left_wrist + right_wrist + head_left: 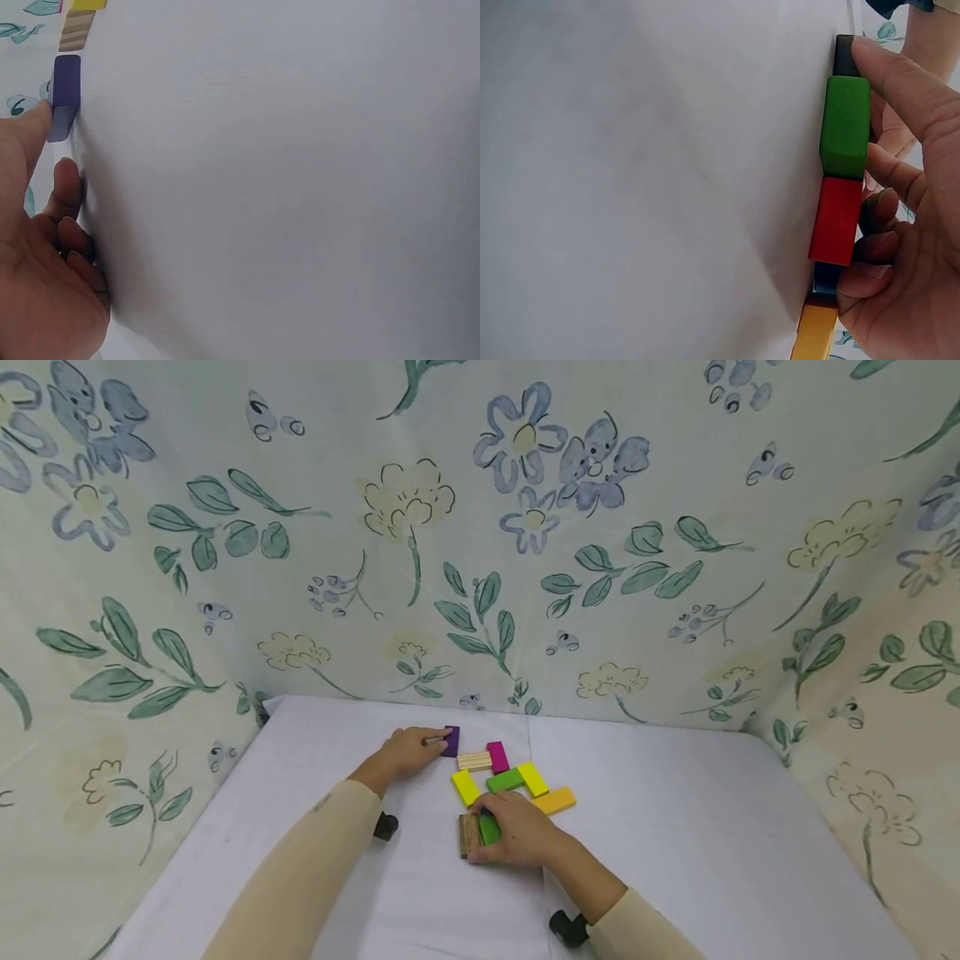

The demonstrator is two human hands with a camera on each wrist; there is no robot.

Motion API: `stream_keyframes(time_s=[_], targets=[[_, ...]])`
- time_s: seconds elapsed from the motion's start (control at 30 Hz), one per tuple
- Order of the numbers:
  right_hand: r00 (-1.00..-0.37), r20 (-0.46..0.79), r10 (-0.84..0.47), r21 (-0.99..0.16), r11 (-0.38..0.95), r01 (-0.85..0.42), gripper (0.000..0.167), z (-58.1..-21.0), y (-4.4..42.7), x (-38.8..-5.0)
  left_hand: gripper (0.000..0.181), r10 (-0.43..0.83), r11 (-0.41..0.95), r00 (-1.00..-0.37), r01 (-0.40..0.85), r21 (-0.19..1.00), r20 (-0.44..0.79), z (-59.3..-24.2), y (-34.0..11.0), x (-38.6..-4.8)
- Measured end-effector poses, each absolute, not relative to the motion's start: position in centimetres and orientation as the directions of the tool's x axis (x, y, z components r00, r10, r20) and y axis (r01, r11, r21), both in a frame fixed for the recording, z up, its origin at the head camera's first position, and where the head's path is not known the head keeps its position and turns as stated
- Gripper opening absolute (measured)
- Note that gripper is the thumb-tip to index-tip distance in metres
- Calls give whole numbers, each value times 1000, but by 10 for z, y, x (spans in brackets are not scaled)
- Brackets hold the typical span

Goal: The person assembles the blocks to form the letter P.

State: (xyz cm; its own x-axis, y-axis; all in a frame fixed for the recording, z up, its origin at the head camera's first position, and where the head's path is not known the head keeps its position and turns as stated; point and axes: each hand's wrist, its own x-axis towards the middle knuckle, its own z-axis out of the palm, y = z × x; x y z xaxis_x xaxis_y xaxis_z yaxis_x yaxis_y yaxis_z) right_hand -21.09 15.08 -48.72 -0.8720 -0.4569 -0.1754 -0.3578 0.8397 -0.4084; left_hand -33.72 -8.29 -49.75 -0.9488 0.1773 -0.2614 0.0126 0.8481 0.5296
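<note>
head view: the left hand [408,751] pinches the purple block [453,742] toward the tabletop's [675,827] back; nearer, the right hand [521,829] holds the brown block [467,837] by its ends; i'd judge both light, stiff, fairly smooth, best gripped across opposite faces.

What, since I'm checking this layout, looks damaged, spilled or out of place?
Nothing stands out: the purple block at the left hand, brown block at the right hand and neighbouring blocks look undamaged, and no spill shows.
</note>
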Motion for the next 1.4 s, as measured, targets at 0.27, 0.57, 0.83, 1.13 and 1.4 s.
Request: stream_keyframes(time_s=[0.27,0.57,0.83,1.13,1.4], targets=[[-874,-171,-455,-410,840,-357,66,-488,151,-211,42,166,822,-947,-22,570,-276,-495,-81,-342],[-870,-200,-450,-437,836,-332,66,-485,151,-210,43,196,826,-944,13,564,-265,-495,-83,-344],[-860,-211,-465,-434,832,-344,64,-482,151,-211,43,185,812,-938,-22,583,-293,-493,-84,-345],[-837,-226,-497,-475,807,-351,65,-471,145,-222,43,201,810,-933,-12,586,-298,-493,-85,-349],[-883,-168,-439,-523,799,-297,64,-466,124,-241,44,220,797,-933,4,604,-284,-497,-86,-349]])
